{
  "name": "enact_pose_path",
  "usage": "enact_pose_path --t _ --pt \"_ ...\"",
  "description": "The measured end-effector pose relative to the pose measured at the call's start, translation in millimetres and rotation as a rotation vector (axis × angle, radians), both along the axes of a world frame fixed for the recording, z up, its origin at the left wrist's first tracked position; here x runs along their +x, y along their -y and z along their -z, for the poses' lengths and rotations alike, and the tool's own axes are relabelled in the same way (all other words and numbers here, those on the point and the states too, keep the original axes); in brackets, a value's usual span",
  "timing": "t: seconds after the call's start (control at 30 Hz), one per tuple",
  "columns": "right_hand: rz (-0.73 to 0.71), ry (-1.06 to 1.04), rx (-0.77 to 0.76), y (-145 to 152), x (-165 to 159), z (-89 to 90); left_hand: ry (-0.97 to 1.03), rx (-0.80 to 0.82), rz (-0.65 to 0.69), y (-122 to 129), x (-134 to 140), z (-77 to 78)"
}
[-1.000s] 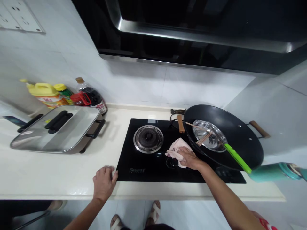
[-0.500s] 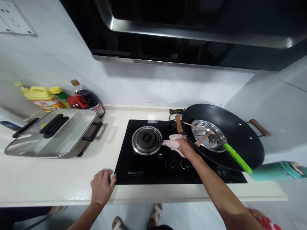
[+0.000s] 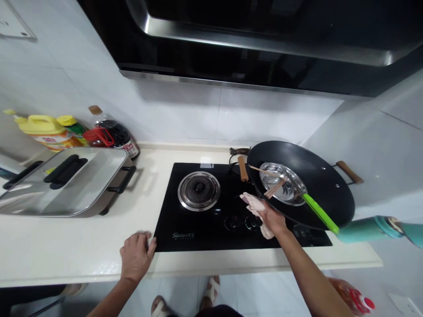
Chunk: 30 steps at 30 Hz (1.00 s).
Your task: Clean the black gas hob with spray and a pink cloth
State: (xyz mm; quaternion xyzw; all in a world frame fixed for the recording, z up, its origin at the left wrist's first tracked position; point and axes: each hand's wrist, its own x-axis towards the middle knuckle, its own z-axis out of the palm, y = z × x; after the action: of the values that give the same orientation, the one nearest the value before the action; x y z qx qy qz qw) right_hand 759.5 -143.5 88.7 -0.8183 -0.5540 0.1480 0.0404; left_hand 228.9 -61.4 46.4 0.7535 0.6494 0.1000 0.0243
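My right hand [image 3: 272,218] grips a pale pink cloth [image 3: 254,203], which hangs below and left of the fingers. Hand and cloth are over the black glass cooktop [image 3: 201,229], just in front of a large black wok [image 3: 320,180]. In the wok lie a steel bowl [image 3: 291,199], wooden chopsticks [image 3: 275,188] and a utensil with a bright green handle [image 3: 320,214]. My left hand [image 3: 136,255] rests on the counter at the cooktop's front left corner, fingers loosely bent, thumb apart, holding nothing. The round burner [image 3: 198,191] lies bare between the hands.
A lidded electric pan [image 3: 99,176] stands on the left counter, with a yellow jug [image 3: 42,127] and a dark sauce bottle [image 3: 119,134] behind it. A range hood [image 3: 231,48] hangs above. A teal bottle [image 3: 366,229] is beside the wok; a red-capped bottle [image 3: 352,297] is lower right.
My right hand has drawn the cloth toward me and to the right, away from the burner. My left hand stays at the corner. The whole view has shifted slightly.
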Motion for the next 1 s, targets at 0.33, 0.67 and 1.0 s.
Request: enact_pose_path --t 0.33,0.67,1.0 --pt "0.077 0.177 -0.107 102 21 23.9 -0.045 -0.019 -0.005 -1 -1 4.5" --pt "0.128 0.180 0.070 103 -57 40.3 -0.054 0.003 0.013 -6 -2 5.9" --pt "-0.218 -0.480 0.197 59 -206 37.3 -0.045 0.011 -0.008 0 1 2.1"
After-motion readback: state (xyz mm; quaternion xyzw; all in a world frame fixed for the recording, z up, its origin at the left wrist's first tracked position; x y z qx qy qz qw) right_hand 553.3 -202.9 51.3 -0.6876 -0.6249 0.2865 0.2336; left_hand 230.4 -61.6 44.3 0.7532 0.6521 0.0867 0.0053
